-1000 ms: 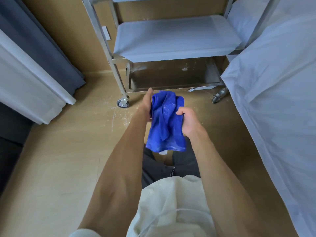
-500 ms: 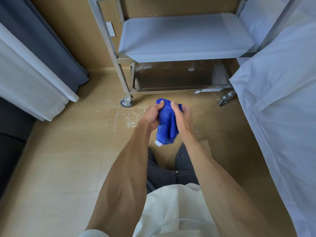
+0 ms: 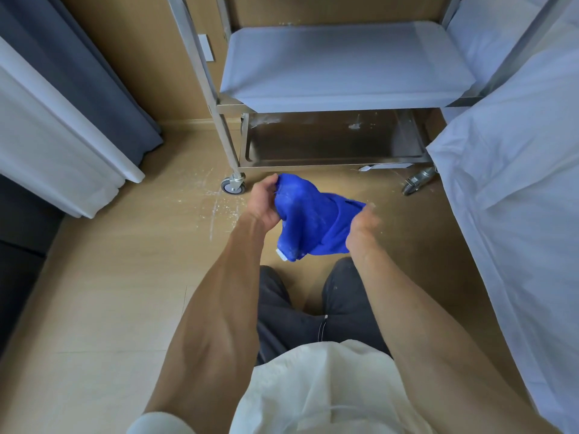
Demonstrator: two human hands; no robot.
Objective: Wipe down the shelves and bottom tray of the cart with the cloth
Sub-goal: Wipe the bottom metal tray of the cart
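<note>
A blue cloth dusted with white specks hangs between my hands, in front of the steel cart. My left hand grips its upper left corner. My right hand pinches its right edge and looks blurred. The cloth is spread partly open, with a white tag at its lower end. The cart's middle shelf is pale grey. Below it the bottom tray is bare metal with white smears along its back edge.
White powder is scattered on the wooden floor near the cart's front left caster. A bed with white sheets stands close on the right. Curtains hang at the left. My knees are below the cloth.
My hands have moved apart and pulled the bunched cloth open between them. The view has shifted slightly closer to the cart.
</note>
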